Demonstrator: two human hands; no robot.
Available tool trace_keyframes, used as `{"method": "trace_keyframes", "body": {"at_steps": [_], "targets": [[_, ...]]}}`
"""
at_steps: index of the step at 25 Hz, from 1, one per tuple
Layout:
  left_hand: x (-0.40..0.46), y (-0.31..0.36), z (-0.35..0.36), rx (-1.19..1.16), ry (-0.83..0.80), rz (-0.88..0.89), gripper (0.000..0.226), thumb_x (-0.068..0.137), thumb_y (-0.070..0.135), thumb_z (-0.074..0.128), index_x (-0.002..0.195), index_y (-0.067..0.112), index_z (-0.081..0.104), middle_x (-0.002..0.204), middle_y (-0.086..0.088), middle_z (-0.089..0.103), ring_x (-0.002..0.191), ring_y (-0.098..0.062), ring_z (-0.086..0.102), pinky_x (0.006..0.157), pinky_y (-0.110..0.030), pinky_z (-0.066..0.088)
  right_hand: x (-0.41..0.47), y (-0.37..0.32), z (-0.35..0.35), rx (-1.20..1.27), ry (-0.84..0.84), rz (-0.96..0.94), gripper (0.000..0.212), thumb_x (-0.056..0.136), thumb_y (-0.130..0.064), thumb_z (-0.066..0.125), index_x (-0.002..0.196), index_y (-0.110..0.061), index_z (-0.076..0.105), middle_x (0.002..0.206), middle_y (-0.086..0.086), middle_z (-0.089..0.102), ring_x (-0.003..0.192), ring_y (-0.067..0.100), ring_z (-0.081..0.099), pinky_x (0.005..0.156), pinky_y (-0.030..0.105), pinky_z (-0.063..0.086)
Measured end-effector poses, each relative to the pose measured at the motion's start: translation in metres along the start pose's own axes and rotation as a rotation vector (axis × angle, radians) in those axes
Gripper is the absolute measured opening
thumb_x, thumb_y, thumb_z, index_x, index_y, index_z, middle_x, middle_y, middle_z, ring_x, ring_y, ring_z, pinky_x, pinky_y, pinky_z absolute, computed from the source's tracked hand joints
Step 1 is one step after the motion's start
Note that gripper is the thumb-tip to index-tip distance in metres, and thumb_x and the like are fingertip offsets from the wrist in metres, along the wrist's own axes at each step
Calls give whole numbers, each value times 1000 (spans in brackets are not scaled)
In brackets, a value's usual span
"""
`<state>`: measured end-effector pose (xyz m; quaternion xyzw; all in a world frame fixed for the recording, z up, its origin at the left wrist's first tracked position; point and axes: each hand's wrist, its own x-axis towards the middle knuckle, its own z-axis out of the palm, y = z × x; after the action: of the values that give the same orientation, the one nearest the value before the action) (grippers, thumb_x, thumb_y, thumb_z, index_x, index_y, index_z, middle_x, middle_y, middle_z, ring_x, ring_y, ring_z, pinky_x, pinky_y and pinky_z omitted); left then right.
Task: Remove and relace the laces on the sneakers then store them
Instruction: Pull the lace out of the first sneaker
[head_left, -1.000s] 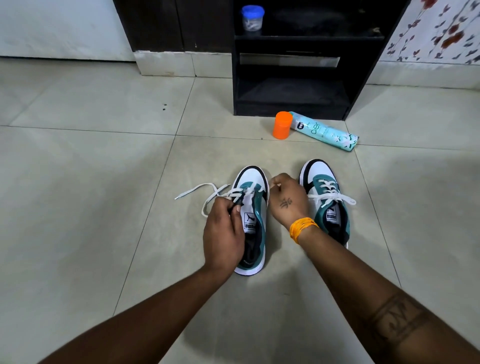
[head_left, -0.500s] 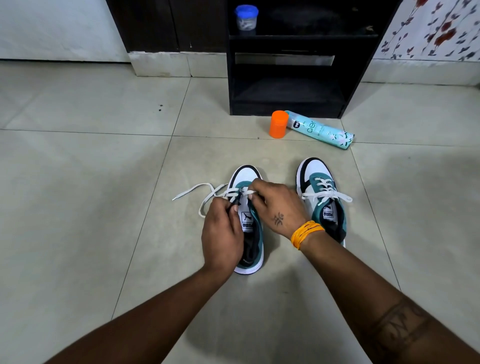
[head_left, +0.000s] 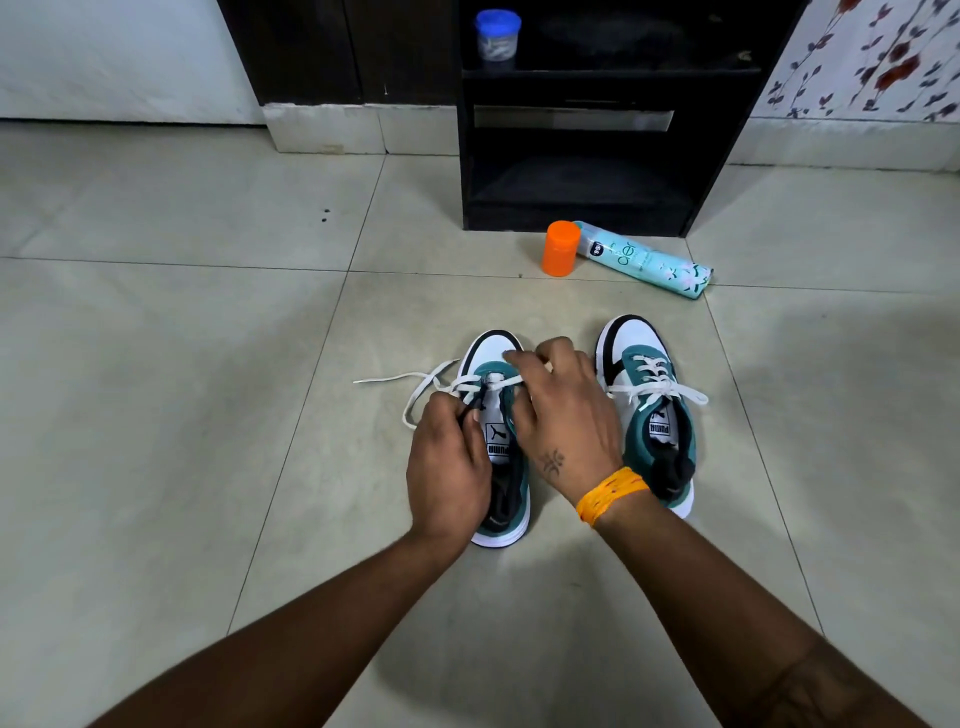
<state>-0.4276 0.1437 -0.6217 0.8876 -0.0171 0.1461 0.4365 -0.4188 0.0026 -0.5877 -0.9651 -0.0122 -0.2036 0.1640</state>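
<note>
Two white, teal and black sneakers stand side by side on the tiled floor, toes pointing away from me. The left sneaker (head_left: 501, 457) has its white lace (head_left: 415, 387) loose, with ends trailing to the left. My left hand (head_left: 449, 467) pinches the lace at the sneaker's left eyelets. My right hand (head_left: 563, 415) lies over the sneaker's right side, fingertips curled on the lace near the toe. The right sneaker (head_left: 649, 410) is laced and untouched.
A black open shelf unit (head_left: 576, 156) stands ahead, with a blue-lidded jar (head_left: 497, 36) on its upper shelf. An orange-capped spray can (head_left: 628, 257) lies on the floor in front of it. Bare tiles spread to the left and right.
My right hand has moved left from the gap between the sneakers onto the left sneaker's laces. My left hand stays on the lace.
</note>
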Motion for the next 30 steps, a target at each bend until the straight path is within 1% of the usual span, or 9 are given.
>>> {"method": "trace_keyframes", "body": {"at_steps": [4, 7, 9, 12, 17, 21, 25, 29, 30], "targets": [[-1, -1, 0, 7, -1, -3, 11, 104, 20, 51, 98, 11, 50, 90, -2, 60, 82, -30, 57, 65, -35, 35, 21, 4, 8, -166, -106, -40, 6, 91, -14, 64, 97, -13, 64, 107, 10, 50, 92, 34, 54, 57, 39, 46], [0, -2, -1, 13, 5, 7, 11, 103, 20, 51, 98, 10, 50, 92, -4, 61, 82, -29, 57, 65, -34, 35, 26, 18, 7, -6, -220, 1, 13, 98, -19, 55, 105, -11, 63, 109, 12, 50, 94, 35, 56, 69, 40, 46], [0, -2, 0, 13, -1, 12, 12, 103, 22, 49, 99, 10, 51, 92, -4, 62, 82, -29, 56, 65, -33, 33, 24, 19, 6, 67, -245, -18, 16, 100, -24, 54, 108, -14, 63, 110, 11, 50, 91, 33, 57, 67, 36, 40], [0, -2, 1, 19, -10, -2, 11, 104, 22, 50, 100, 11, 51, 93, -3, 61, 83, -28, 56, 66, -34, 36, 24, 15, 12, -22, -262, -52, 14, 98, -21, 51, 104, -11, 60, 110, 12, 50, 88, 38, 60, 65, 38, 39], [-1, -3, 0, 22, -20, 1, 9, 104, 20, 52, 101, 11, 53, 96, -3, 62, 88, -26, 56, 69, -35, 39, 26, 38, 17, 99, -87, 425, 14, 96, -21, 53, 98, -10, 62, 100, 15, 64, 92, 40, 64, 73, 42, 47], [0, -1, 2, 20, -10, 7, 9, 103, 18, 53, 101, 9, 54, 97, -6, 64, 89, -27, 56, 71, -36, 40, 21, 25, 14, 317, -173, 177, 24, 98, -27, 54, 120, -24, 61, 73, 4, 66, 79, 35, 65, 67, 38, 50], [0, -2, 2, 25, -14, 16, 9, 104, 18, 53, 101, 10, 53, 97, -5, 64, 88, -27, 56, 69, -34, 38, 24, 26, 21, 126, -305, 79, 18, 100, -30, 47, 113, -22, 55, 86, 14, 71, 83, 40, 66, 68, 43, 54], [-1, -1, 0, 19, -21, 10, 10, 105, 21, 51, 99, 13, 50, 93, 0, 59, 83, -23, 54, 68, -37, 41, 35, 41, 19, 251, -97, 550, 17, 99, -19, 50, 107, -9, 61, 97, 20, 71, 95, 43, 67, 73, 40, 48], [-1, -1, 0, 25, -19, 6, 11, 105, 22, 51, 98, 13, 49, 91, 3, 56, 81, -22, 53, 67, -36, 38, 34, 41, 17, 282, -71, 585, 18, 98, -18, 51, 110, -10, 62, 99, 20, 72, 97, 42, 67, 76, 40, 49]]}}
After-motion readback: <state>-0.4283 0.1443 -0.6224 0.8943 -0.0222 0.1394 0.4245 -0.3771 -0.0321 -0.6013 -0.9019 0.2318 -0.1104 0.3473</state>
